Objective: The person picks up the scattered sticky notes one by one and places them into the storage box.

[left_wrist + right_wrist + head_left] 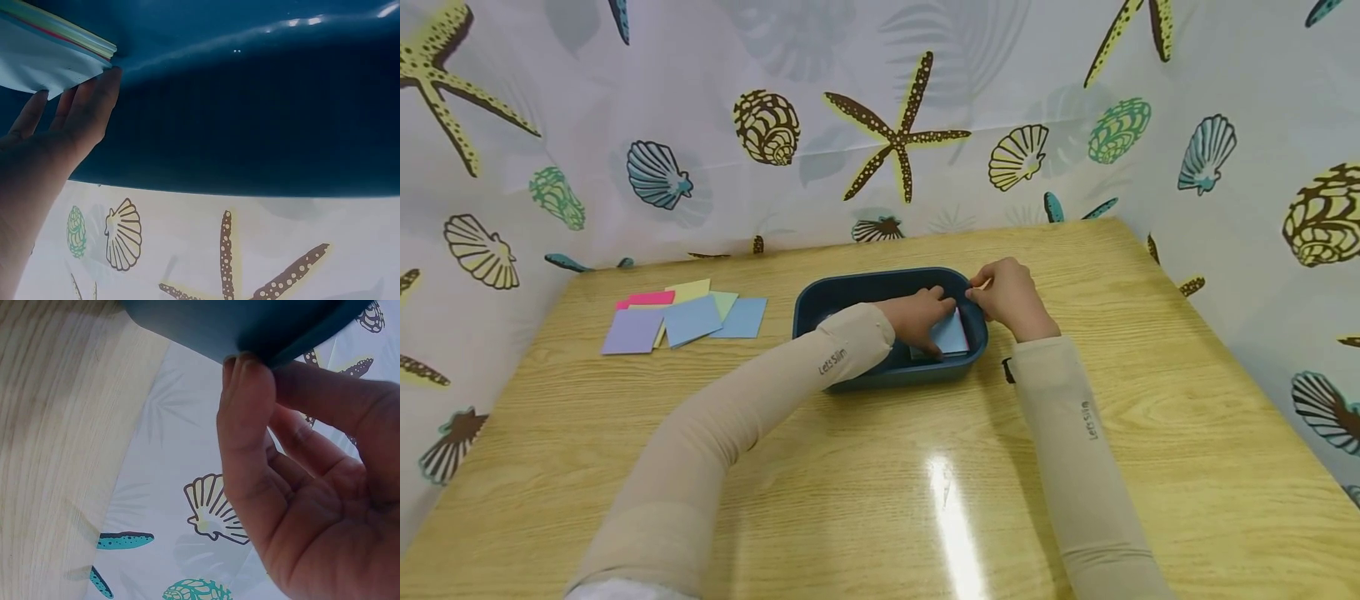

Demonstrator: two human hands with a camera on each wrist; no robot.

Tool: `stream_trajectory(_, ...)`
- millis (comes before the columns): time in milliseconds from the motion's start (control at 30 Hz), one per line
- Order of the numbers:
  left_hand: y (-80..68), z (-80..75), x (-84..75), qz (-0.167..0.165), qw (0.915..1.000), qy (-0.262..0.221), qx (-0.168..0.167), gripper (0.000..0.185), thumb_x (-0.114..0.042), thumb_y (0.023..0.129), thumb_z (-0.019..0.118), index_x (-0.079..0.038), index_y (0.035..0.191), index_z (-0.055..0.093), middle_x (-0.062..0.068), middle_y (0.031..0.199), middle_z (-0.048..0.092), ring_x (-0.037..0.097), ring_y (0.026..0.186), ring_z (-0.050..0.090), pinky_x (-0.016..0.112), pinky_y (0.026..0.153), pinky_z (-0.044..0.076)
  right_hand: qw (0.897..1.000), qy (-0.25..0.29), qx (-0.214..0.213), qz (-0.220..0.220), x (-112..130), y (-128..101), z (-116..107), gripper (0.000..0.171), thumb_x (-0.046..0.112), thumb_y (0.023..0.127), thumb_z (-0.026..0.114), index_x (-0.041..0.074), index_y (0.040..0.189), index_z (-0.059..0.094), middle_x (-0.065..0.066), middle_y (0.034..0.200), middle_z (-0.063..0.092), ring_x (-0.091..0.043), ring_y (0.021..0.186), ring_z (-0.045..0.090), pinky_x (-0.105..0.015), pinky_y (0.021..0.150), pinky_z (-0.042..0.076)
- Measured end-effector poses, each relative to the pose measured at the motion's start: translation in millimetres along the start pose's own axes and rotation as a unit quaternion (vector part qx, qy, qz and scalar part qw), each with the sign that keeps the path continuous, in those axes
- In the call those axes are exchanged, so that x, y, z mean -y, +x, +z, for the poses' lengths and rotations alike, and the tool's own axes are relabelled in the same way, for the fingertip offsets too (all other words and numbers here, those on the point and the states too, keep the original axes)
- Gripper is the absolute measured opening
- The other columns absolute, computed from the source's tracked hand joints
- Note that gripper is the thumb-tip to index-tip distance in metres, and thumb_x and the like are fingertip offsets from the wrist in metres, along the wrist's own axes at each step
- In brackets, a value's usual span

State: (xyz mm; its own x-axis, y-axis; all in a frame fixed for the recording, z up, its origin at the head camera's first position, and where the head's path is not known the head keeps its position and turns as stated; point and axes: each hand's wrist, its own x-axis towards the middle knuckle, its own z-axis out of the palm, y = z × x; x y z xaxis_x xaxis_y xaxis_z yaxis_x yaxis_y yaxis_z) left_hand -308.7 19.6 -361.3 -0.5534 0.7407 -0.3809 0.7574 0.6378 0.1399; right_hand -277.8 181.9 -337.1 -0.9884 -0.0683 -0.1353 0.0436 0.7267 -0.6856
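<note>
A dark blue tray [880, 287] sits on the wooden table, a little past its middle. Inside it, at the right end, lies a stack of coloured paper sheets [957, 335] with a light blue one on top. My left hand [925, 317] reaches into the tray. In the left wrist view, the straight fingers of my left hand [78, 109] lie flat against the stack [44, 56]. My right hand [1006, 296] is at the tray's far right corner. In the right wrist view, the thumb and fingers of my right hand [256, 394] pinch the tray's rim [250, 325].
Several loose coloured sheets [685, 318] in purple, blue, pink, yellow and green lie fanned out on the table [880, 467] to the left of the tray. A seashell-print curtain [880, 125] closes off the back and both sides.
</note>
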Motion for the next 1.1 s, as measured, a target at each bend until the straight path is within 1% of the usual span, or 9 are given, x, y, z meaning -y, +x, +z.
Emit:
stream_trajectory(200,-3.0,-0.3,-3.2,-0.014,0.9998,0.005,0.011,0.079,-0.044,0.087,0.068,-0.003,0.144,0.033,0.016,0.133,0.038,0.028,0.116,0.044,0.037,0.096,0.043,1.000,-0.003,-0.002,-0.004,1,-1,2,0.025,0.008,0.093,0.061,-0.007,0.112,0.066,-0.026,0.100,0.064,-0.023,0.064,0.066,-0.028,0.058,0.053)
stream_trajectory(400,-12.8,-6.3,-4.4,-0.007,1.0000,0.006,0.002,0.077,-0.047,0.088,0.065,-0.004,0.142,0.031,0.014,0.133,0.036,0.026,0.115,0.042,0.036,0.095,0.043,1.000,-0.008,0.000,-0.002,4,-1,2,0.025,0.008,0.094,0.060,-0.007,0.113,0.065,-0.027,0.102,0.063,-0.028,0.070,0.068,-0.028,0.059,0.053)
stream_trajectory(567,-30.9,-19.0,3.4,0.006,0.9990,-0.040,-0.021,0.075,-0.043,0.090,0.064,-0.005,0.145,0.030,0.014,0.138,0.035,0.025,0.122,0.041,0.035,0.101,0.039,1.000,-0.006,0.006,0.001,5,-2,1,0.025,0.007,0.093,0.060,-0.009,0.113,0.064,-0.028,0.103,0.061,-0.029,0.070,0.068,-0.029,0.060,0.053)
stream_trajectory(700,-63.5,-33.9,19.4,0.032,0.9917,-0.102,-0.071,0.067,-0.034,0.092,0.064,-0.004,0.144,0.035,0.014,0.142,0.036,0.024,0.128,0.040,0.036,0.105,0.035,1.000,-0.005,0.005,-0.001,6,-1,0,0.025,0.006,0.093,0.061,-0.010,0.112,0.064,-0.029,0.102,0.061,-0.024,0.066,0.068,-0.028,0.059,0.054)
stream_trajectory(767,-84.0,-39.9,31.8,0.047,0.9838,-0.125,-0.120,0.060,-0.027,0.093,0.065,-0.002,0.141,0.040,0.014,0.138,0.040,0.025,0.127,0.042,0.037,0.105,0.034,1.000,-0.004,0.003,-0.002,7,-2,1,0.025,0.006,0.093,0.061,-0.010,0.112,0.064,-0.028,0.101,0.061,-0.023,0.065,0.067,-0.027,0.059,0.054)
stream_trajectory(867,-114.7,-42.7,56.3,0.054,0.9648,-0.137,-0.218,0.048,-0.019,0.092,0.065,-0.001,0.134,0.050,0.015,0.130,0.049,0.027,0.122,0.047,0.040,0.103,0.037,1.000,-0.003,0.000,-0.003,7,-3,1,0.025,0.005,0.093,0.061,-0.010,0.112,0.064,-0.028,0.101,0.060,-0.023,0.065,0.067,-0.027,0.059,0.054)
stream_trajectory(967,-144.8,-36.9,84.8,0.017,0.9455,-0.151,-0.288,0.043,-0.014,0.091,0.067,0.000,0.129,0.053,0.015,0.124,0.054,0.029,0.116,0.051,0.042,0.100,0.040,1.000,-0.004,0.000,-0.006,7,-3,1,0.025,0.005,0.093,0.060,-0.011,0.112,0.064,-0.028,0.102,0.060,-0.025,0.066,0.067,-0.029,0.060,0.055)
stream_trajectory(1033,-165.3,-29.6,103.7,-0.031,0.9380,-0.166,-0.303,0.043,-0.011,0.091,0.066,0.000,0.129,0.053,0.016,0.125,0.054,0.031,0.117,0.052,0.043,0.100,0.041,1.000,-0.004,0.002,-0.005,7,-3,1,0.025,0.005,0.093,0.060,-0.011,0.113,0.064,-0.029,0.104,0.060,-0.028,0.069,0.068,-0.031,0.062,0.055)
stream_trajectory(1100,-183.9,-19.4,122.8,-0.082,0.9320,-0.187,-0.299,0.044,-0.010,0.092,0.065,0.002,0.131,0.050,0.019,0.128,0.053,0.034,0.119,0.050,0.046,0.102,0.039,1.000,-0.009,0.002,-0.003,7,-4,1,0.026,0.005,0.093,0.060,-0.010,0.113,0.063,-0.029,0.106,0.059,-0.030,0.072,0.068,-0.031,0.063,0.055)
